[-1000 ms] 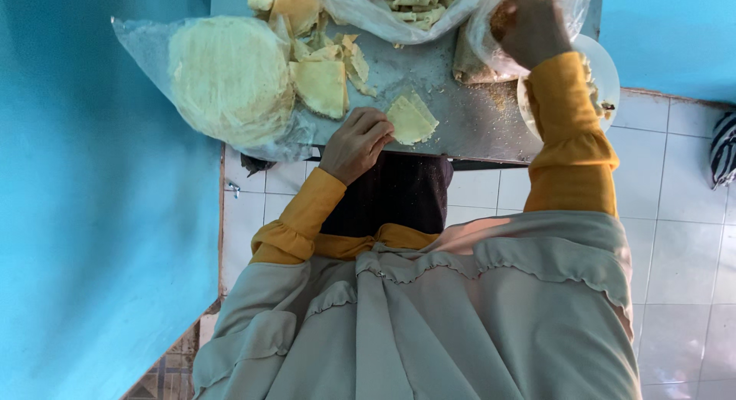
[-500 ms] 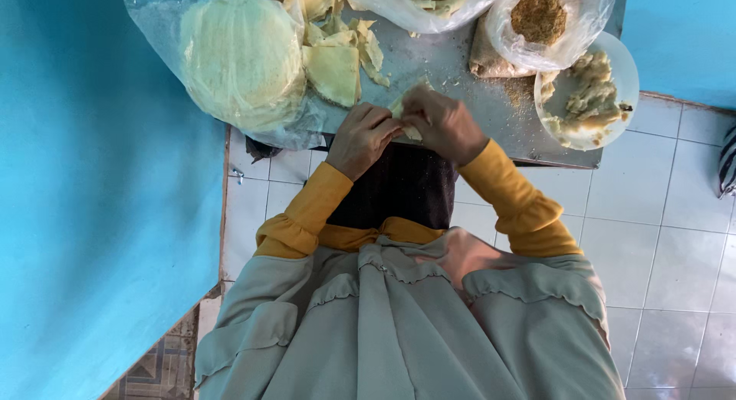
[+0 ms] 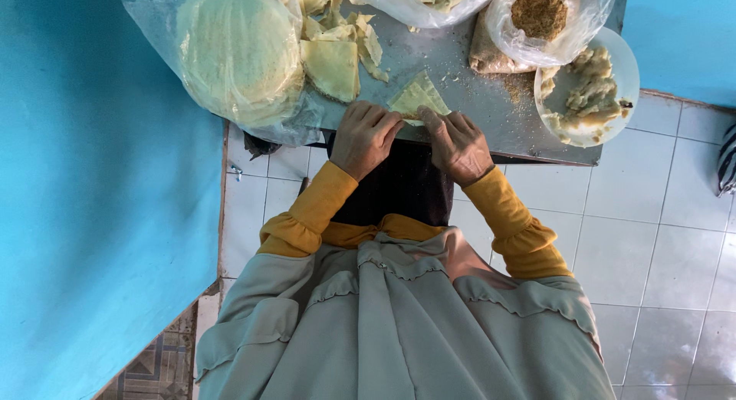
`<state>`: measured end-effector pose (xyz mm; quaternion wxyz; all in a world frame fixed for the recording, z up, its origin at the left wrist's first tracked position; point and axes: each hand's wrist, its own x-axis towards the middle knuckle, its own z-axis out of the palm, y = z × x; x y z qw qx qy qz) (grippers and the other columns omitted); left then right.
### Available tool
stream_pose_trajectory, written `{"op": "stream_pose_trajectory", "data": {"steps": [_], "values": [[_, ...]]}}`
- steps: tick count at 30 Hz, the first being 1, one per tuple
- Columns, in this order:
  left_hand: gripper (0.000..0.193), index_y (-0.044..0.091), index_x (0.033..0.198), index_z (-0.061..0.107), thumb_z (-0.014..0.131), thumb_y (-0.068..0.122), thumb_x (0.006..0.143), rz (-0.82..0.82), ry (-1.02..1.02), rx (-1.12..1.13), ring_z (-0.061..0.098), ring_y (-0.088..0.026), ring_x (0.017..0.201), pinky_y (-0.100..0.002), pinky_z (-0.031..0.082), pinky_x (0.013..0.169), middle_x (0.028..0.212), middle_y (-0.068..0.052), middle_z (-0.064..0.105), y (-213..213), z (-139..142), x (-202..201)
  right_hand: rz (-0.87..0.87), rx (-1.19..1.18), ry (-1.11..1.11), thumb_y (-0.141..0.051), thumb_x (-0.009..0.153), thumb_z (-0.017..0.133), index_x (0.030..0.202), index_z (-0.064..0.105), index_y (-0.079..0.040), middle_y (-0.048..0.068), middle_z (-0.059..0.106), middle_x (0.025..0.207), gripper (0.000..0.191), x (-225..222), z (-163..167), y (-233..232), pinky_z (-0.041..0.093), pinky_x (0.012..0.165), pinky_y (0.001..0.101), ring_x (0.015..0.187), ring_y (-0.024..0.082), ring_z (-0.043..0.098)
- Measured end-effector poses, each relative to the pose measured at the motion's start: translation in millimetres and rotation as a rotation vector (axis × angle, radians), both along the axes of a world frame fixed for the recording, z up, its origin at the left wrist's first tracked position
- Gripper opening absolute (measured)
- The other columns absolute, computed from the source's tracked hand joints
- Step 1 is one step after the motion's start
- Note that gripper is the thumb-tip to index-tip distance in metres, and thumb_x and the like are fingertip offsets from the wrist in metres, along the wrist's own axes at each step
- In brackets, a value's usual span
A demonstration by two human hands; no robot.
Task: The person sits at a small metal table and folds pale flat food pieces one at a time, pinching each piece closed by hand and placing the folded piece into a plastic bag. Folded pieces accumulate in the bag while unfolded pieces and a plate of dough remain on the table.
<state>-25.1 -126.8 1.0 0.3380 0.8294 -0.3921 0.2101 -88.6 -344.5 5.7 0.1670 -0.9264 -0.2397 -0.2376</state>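
wrapper [image 3: 418, 97]: pale yellow, thin, folded triangle | left hand [image 3: 364, 138], right hand [image 3: 458, 143]: both pinching its edge

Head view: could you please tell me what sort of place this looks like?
Probably a small food-preparation spot: a metal table with stacked wrappers, a plate of filling, tiled floor and both hands folding a wrapper.

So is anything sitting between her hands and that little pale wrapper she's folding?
Nothing visible. Both the left hand and right hand already touch the triangular wrapper at the metal table's near edge; bags and plate lie beyond.
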Motion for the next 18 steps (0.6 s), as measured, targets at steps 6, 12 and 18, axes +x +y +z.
{"op": "stream_pose_trajectory", "data": {"steps": [6, 12, 18], "values": [[0.018, 0.005, 0.110, 0.071, 0.076, 0.007, 0.093, -0.007, -0.049, 0.001, 0.061, -0.026, 0.096, -0.041, 0.050, 0.092, 0.104, -0.006, 0.067, -2.0, -2.1, -5.7, -0.036, -0.027, -0.034, 0.009, 0.090, 0.066, 0.141, 0.054, -0.002, 0.011, 0.073, 0.114, 0.054, -6.0, -4.5, 1.4, 0.057, 0.079, 0.0379, 0.095, 0.026, 0.069], [0.024, 0.003, 0.113, 0.070, 0.073, 0.000, 0.089, -0.057, -0.030, 0.030, 0.064, -0.026, 0.111, -0.041, 0.050, 0.101, 0.123, -0.008, 0.070, -2.6, -13.1, -6.9, -0.052, 0.003, -0.058, 0.006, 0.089, 0.066, 0.140, 0.054, -0.004, 0.012, 0.072, 0.114, 0.053, -6.5, -2.6, 6.0, 0.056, 0.089, 0.0393, 0.105, 0.028, 0.070], [0.022, 0.004, 0.112, 0.069, 0.073, 0.001, 0.091, -0.079, -0.040, 0.059, 0.063, -0.026, 0.116, -0.042, 0.050, 0.103, 0.126, -0.008, 0.070, 1.5, -18.2, -5.6, -0.105, 0.024, -0.007, 0.008, 0.092, 0.065, 0.139, 0.056, -0.004, 0.009, 0.071, 0.109, 0.049, -5.0, -4.4, 5.3, 0.054, 0.083, 0.0393, 0.098, 0.026, 0.069]]}}
